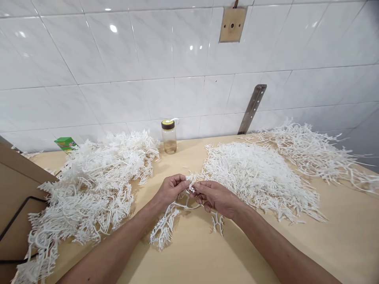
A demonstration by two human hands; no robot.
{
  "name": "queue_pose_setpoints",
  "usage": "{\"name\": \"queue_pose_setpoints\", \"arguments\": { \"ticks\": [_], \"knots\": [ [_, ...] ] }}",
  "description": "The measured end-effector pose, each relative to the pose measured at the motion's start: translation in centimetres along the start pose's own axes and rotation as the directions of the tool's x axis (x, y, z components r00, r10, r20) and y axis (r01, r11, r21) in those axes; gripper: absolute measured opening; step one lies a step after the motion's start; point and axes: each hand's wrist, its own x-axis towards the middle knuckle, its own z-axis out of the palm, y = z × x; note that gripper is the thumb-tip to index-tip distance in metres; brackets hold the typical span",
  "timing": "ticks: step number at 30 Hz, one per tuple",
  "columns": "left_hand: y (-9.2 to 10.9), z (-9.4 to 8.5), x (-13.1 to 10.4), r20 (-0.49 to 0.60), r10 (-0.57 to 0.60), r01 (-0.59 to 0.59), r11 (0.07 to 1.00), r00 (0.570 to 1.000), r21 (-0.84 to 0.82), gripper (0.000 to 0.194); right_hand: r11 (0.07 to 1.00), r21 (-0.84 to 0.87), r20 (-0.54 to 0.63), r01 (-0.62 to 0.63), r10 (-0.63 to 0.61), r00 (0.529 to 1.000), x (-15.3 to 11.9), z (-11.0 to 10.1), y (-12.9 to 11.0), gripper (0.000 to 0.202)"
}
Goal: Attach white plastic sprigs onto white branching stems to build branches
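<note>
My left hand point(171, 190) pinches a white, branching plastic sprig point(192, 182) between thumb and fingers, just above the table. From the other side, my right hand point(217, 198) grips the same sprig, its fingertips almost meeting the left ones. Below the hands runs a curved white stem with a feathery end point(164, 229) to the left. A small forked white piece point(217, 224) shows under the right hand. Whether these parts join the held sprig is hidden by my fingers. Right behind my right hand lies a dense heap of white sprigs point(251, 173).
Another large heap point(100, 181) of bushy white sprigs covers the table's left side. Barer white branches point(316, 152) spread at the far right. A lidded bottle point(169, 138), a green box point(66, 143) and a metal strip point(253, 108) stand near the tiled wall. A brown box point(20, 181) is at left.
</note>
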Motion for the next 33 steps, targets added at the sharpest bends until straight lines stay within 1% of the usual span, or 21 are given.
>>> {"name": "queue_pose_setpoints", "arguments": {
  "ticks": [2,7,10,13,17,19,21,23,25,27,29,31,33],
  "knots": [
    [0.0,0.1,0.0,0.005,0.012,-0.012,1.000,1.000,0.014,0.040,1.000,0.020,-0.005,0.014,-0.014,1.000,0.0,-0.1,0.0,0.038],
    [-0.3,0.0,0.1,-0.060,0.027,-0.017,0.987,0.998,0.159,0.042,0.998,0.053,-0.064,0.035,-0.032,0.997,0.2,-0.4,0.1,0.037],
    [-0.4,-0.1,0.2,-0.048,0.021,-0.012,0.984,0.999,0.178,0.045,0.997,0.031,-0.093,0.070,-0.067,0.993,0.3,-0.5,0.3,0.037],
    [-0.3,-0.2,0.1,-0.026,-0.019,0.023,0.988,0.999,0.151,0.046,0.995,-0.001,-0.114,0.104,-0.103,0.988,0.4,-0.5,0.4,0.037],
    [-0.2,-0.4,0.0,0.011,-0.097,0.097,0.994,0.995,0.040,0.044,0.991,-0.035,-0.156,0.126,-0.130,0.979,0.4,-0.3,0.4,0.038],
    [-0.3,-0.4,0.0,0.017,-0.126,0.126,0.992,0.992,0.012,0.042,0.988,-0.073,-0.168,0.136,-0.147,0.975,0.4,-0.2,0.4,0.038],
    [-0.3,-0.4,0.0,-0.001,-0.139,0.139,0.990,0.990,-0.001,0.041,0.982,-0.120,-0.152,0.149,-0.166,0.974,0.3,-0.2,0.4,0.037],
    [-0.3,-0.4,0.1,-0.035,-0.141,0.141,0.990,0.989,-0.011,0.041,0.972,-0.173,-0.113,0.156,-0.177,0.978,0.2,-0.3,0.5,0.036],
    [-0.3,-0.4,0.1,-0.066,-0.129,0.129,0.992,0.989,-0.012,0.041,0.959,-0.236,-0.074,0.155,-0.176,0.982,0.0,-0.5,0.4,0.035],
    [-0.3,-0.4,0.2,-0.079,-0.120,0.120,0.993,0.990,-0.001,0.040,0.940,-0.301,-0.065,0.160,-0.188,0.980,-0.1,-0.9,0.2,0.034],
    [-0.4,-0.4,0.1,-0.067,-0.121,0.123,0.992,0.990,0.016,0.040,0.919,-0.352,-0.103,0.176,-0.225,0.969,-0.2,-1.4,-0.1,0.034],
    [-0.5,-0.4,0.1,-0.024,-0.120,0.121,0.992,0.992,0.042,0.040,0.908,-0.374,-0.175,0.189,-0.269,0.947,-0.2,-1.8,-0.5,0.035],
    [-0.6,-0.4,0.0,0.028,-0.118,0.115,0.991,0.993,0.073,0.040,0.906,-0.373,-0.217,0.199,-0.294,0.931,-0.2,-2.0,-0.8,0.037]
  ]
}}
